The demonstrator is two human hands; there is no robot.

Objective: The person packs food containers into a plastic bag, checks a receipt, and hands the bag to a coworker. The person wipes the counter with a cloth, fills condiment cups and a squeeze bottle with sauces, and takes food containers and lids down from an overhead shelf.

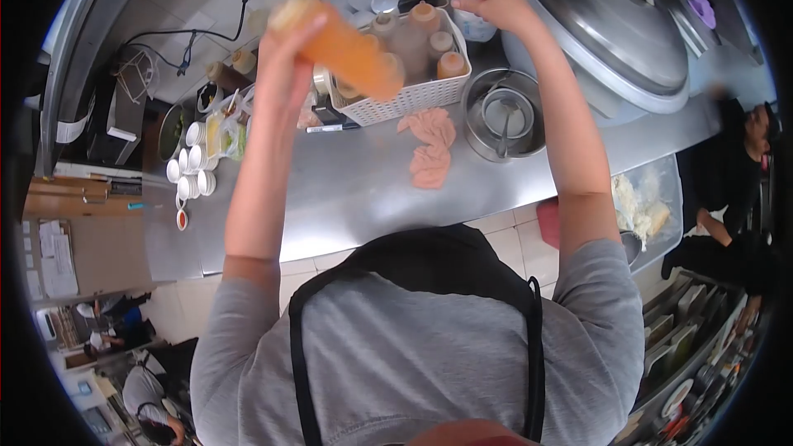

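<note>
My left hand [289,54] is wrapped round a bottle of orange sauce [351,58], which is tilted and blurred over the left part of a white basket. Several squeeze bottles stand in that white basket [405,104]. At the upper right, my right hand [489,7] is raised beside a clear plastic bag [475,26], its thumb and index finger close together; whether it grips the bag I cannot tell. A pink cloth [429,149] lies on the steel counter [347,177] in front of the basket.
A steel bowl [520,136] holds a smaller pot and a spoon. Right of it is a large lidded container [607,25]. Small white cups [194,157] stand at the left. Food fills a clear tub [652,206]. A person [727,173] is at the far right.
</note>
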